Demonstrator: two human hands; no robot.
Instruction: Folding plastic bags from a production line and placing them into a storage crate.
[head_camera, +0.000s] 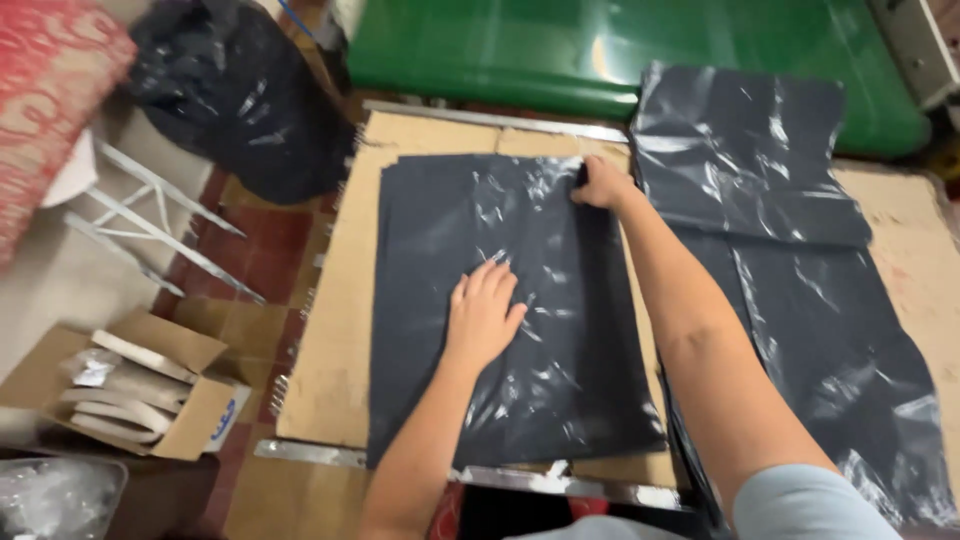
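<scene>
- Right hand: grip pinching the far right corner of the dark plastic bag.
- Left hand: fingers spread, pressed flat on the bag's middle.
- Bag: flat on cardboard-covered tabletop, left part; largely smoothed, some wrinkles left.
- Bag stack: toward the right edge.

2 hands: the left hand and the right hand, both on 1 flat stack of dark plastic bags. 1 more pile of dark plastic sheets lies to the right. 1 cardboard-covered surface. 1 open cardboard box. 1 stuffed black bag. 1 green machine bed.
</scene>
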